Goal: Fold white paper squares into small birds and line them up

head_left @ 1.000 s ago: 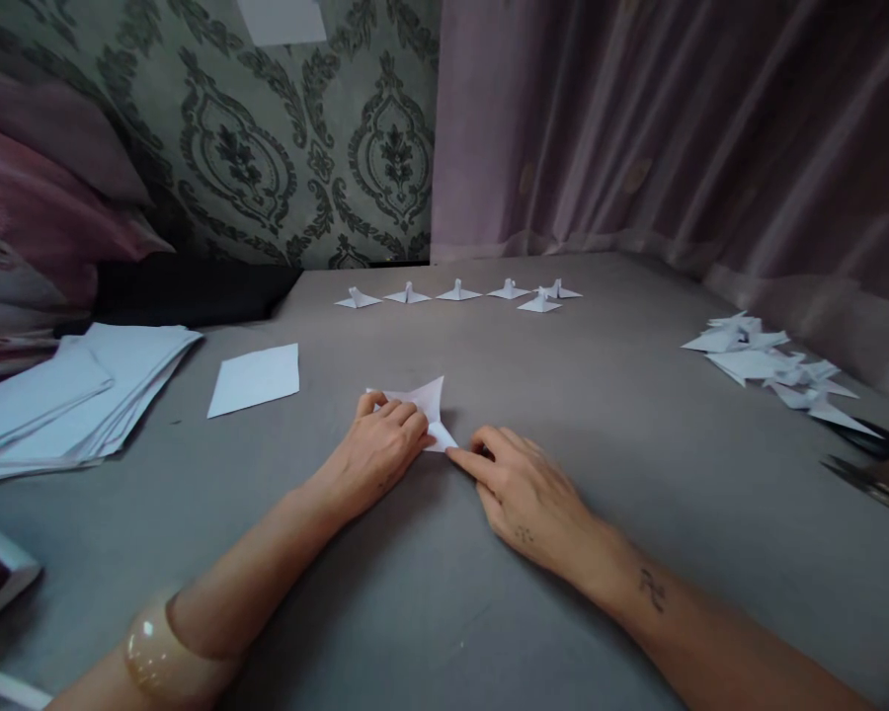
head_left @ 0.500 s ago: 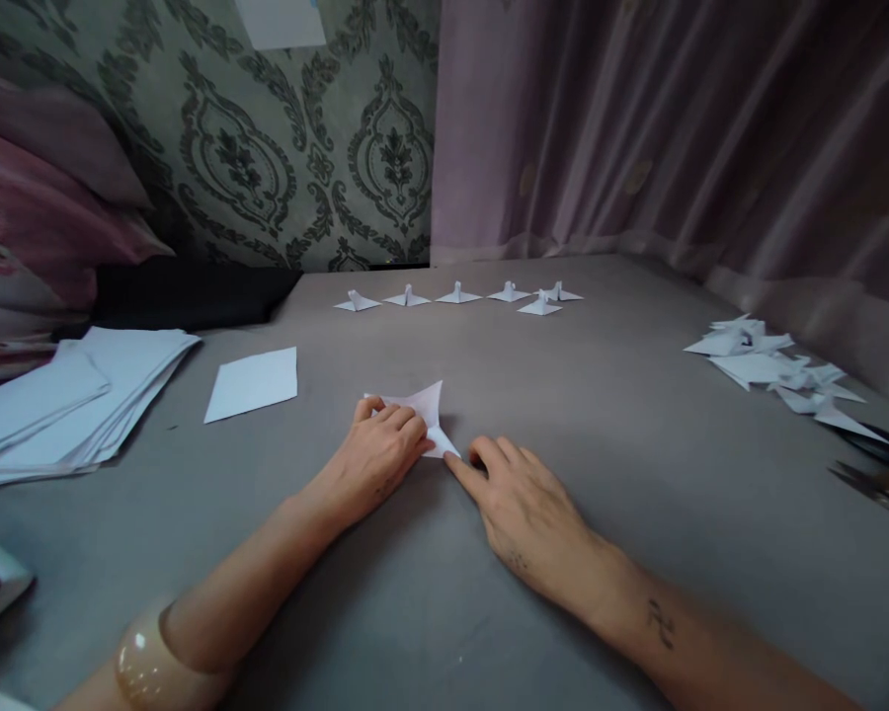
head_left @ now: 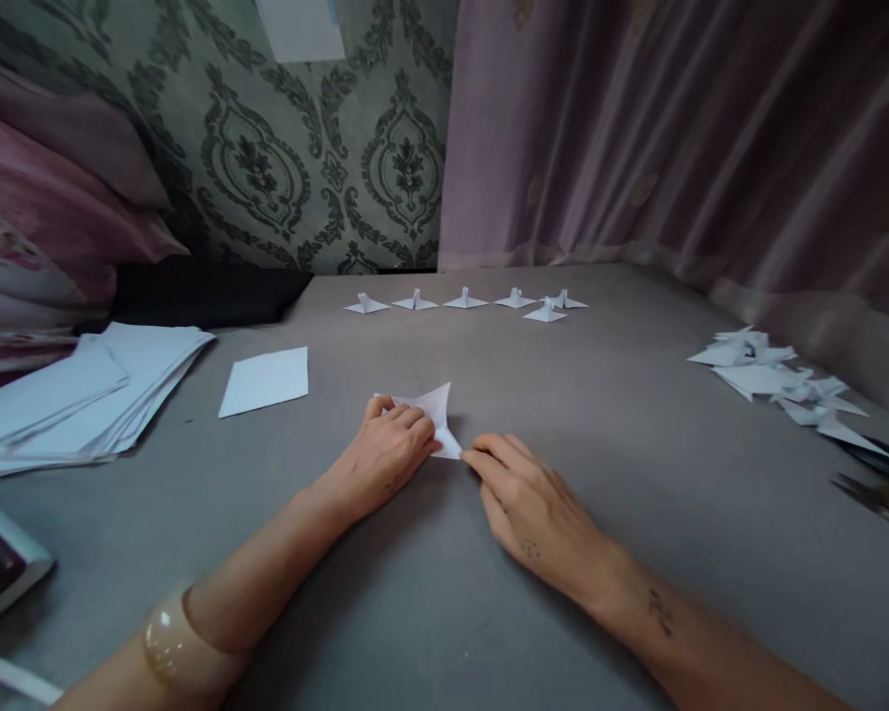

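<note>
The left hand (head_left: pixel 391 444) is clamped on the folded paper (head_left: pixel 437 407) on the tabletop (head_left: pixel 444 573); the right hand (head_left: pixel 529 509) is at its near corner, whether pinching I cannot tell. For clean crease, better hold firmly and press evenly.

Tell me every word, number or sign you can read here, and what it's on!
No words or numbers can be read.
Right forearm: dark marks, too blurred to read.
Right hand: small dots, too tiny to read.
Left hand: faint marks, too small to read.
</note>
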Tool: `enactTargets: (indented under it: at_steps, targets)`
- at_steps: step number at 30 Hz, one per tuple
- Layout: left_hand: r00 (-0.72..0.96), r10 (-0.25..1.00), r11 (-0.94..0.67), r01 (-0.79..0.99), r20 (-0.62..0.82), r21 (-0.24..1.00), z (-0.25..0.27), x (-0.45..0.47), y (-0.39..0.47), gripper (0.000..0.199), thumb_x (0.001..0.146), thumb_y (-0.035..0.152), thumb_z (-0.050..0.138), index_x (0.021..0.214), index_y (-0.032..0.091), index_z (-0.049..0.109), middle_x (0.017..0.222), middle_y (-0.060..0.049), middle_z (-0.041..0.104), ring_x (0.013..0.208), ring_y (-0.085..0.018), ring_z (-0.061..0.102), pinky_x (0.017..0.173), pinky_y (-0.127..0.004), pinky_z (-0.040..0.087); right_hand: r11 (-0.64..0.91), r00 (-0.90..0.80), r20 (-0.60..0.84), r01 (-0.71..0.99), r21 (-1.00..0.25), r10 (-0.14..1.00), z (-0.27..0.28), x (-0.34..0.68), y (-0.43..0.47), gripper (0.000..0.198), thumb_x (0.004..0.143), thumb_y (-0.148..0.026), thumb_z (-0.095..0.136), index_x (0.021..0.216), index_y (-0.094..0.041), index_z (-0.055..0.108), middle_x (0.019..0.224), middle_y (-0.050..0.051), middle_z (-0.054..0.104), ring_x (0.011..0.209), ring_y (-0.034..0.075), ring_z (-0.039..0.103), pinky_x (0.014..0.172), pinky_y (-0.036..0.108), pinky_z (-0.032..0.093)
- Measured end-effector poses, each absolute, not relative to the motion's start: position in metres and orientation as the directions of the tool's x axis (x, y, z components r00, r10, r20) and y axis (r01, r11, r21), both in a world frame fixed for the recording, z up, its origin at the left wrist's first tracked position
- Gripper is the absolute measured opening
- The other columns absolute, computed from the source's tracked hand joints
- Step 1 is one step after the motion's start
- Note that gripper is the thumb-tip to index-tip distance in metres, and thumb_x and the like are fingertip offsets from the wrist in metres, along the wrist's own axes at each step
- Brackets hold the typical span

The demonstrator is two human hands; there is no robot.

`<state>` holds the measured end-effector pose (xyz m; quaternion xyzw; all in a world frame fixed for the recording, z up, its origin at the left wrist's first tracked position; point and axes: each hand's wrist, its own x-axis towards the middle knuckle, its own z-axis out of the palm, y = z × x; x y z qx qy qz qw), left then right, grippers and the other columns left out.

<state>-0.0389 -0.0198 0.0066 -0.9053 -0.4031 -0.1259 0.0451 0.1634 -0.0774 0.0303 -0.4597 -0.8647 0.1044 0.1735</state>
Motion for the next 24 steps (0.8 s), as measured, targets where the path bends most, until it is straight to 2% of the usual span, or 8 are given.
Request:
enactTargets:
  at_steps: [2,5,7,10,12,15,20,24]
  targets:
    - [0.641,0.718,-0.669,0.744,0.272,0.012,0.007,-0.038,-0.021,0.031,0.098,0.032,0.035,0.08,0.017,0.056,0.079,-0.004,0.062,0.078,-0.019,0.057,0.082,-0.039,0.03,0.584,-0.53,0.248,0.719,-0.377,0.811,0.028,0.155,-0.077,0.036,0.087,-0.003,0.036,0.111,-0.017,0.057,0.107,0.008,0.059,0.1,0.02,0.053,0.086,0.035,0.048]
    - [0.635,0.723,-0.662,0.75,0.271,0.009,0.007,-0.039,-0.022,0.03,0.098,0.031,0.036,0.08,0.017,0.056,0.08,-0.005,0.062,0.079,-0.02,0.057,0.082,-0.039,0.03,0.593,-0.556,0.211,0.722,-0.356,0.804,0.025,0.145,-0.079,0.031,0.089,-0.006,0.036,0.109,-0.015,0.057,0.105,0.009,0.059,0.101,0.021,0.053,0.088,0.037,0.048]
    - [0.628,0.733,-0.663,0.746,0.26,0.066,0.009,-0.043,-0.022,0.027,0.097,0.032,0.038,0.083,0.017,0.056,0.084,-0.005,0.064,0.082,-0.02,0.058,0.083,-0.039,0.03,0.581,-0.556,0.175,0.742,-0.334,0.812,0.026,0.14,-0.081,0.027,0.091,-0.009,0.037,0.107,-0.014,0.058,0.103,0.01,0.059,0.099,0.022,0.053,0.087,0.038,0.048]
    - [0.565,0.788,-0.613,0.753,0.244,0.237,0.013,-0.054,-0.019,0.019,0.09,0.037,0.05,0.09,0.019,0.058,0.09,-0.004,0.067,0.087,-0.02,0.06,0.085,-0.039,0.031,0.551,-0.535,0.146,0.768,-0.328,0.832,0.027,0.137,-0.084,0.026,0.092,-0.014,0.038,0.11,-0.013,0.057,0.105,0.01,0.058,0.098,0.023,0.052,0.086,0.04,0.049]
    - [0.507,0.833,-0.553,0.767,0.22,0.326,0.017,-0.063,-0.018,0.019,0.086,0.038,0.056,0.09,0.02,0.06,0.086,-0.002,0.067,0.08,-0.019,0.061,0.082,-0.038,0.033,0.54,-0.526,0.137,0.777,-0.324,0.84,0.028,0.136,-0.085,0.028,0.091,-0.015,0.039,0.113,-0.012,0.056,0.107,0.011,0.056,0.098,0.023,0.051,0.087,0.04,0.048]
    - [0.487,0.857,-0.513,0.777,0.168,0.365,0.023,-0.072,-0.017,0.018,0.085,0.036,0.054,0.084,0.019,0.062,0.074,-0.001,0.066,0.069,-0.017,0.059,0.077,-0.036,0.035,0.533,-0.517,0.14,0.786,-0.315,0.845,0.027,0.134,-0.085,0.03,0.09,-0.014,0.04,0.116,-0.011,0.056,0.108,0.013,0.055,0.1,0.023,0.049,0.089,0.041,0.047]
    - [0.475,0.868,-0.492,0.775,0.148,0.397,0.03,-0.076,-0.018,0.023,0.087,0.034,0.05,0.078,0.018,0.065,0.074,-0.002,0.065,0.075,-0.019,0.058,0.076,-0.035,0.036,0.523,-0.506,0.141,0.792,-0.316,0.851,0.027,0.132,-0.084,0.03,0.09,-0.015,0.04,0.114,-0.012,0.057,0.106,0.012,0.053,0.1,0.023,0.048,0.089,0.04,0.045]
    - [0.469,0.882,-0.439,0.778,0.049,0.45,0.032,-0.074,-0.018,0.028,0.088,0.034,0.046,0.071,0.017,0.061,0.069,-0.001,0.064,0.07,-0.018,0.057,0.076,-0.035,0.035,0.54,-0.528,0.132,0.782,-0.311,0.839,0.028,0.133,-0.081,0.03,0.09,-0.016,0.04,0.115,-0.014,0.057,0.104,0.011,0.052,0.096,0.022,0.048,0.088,0.038,0.045]
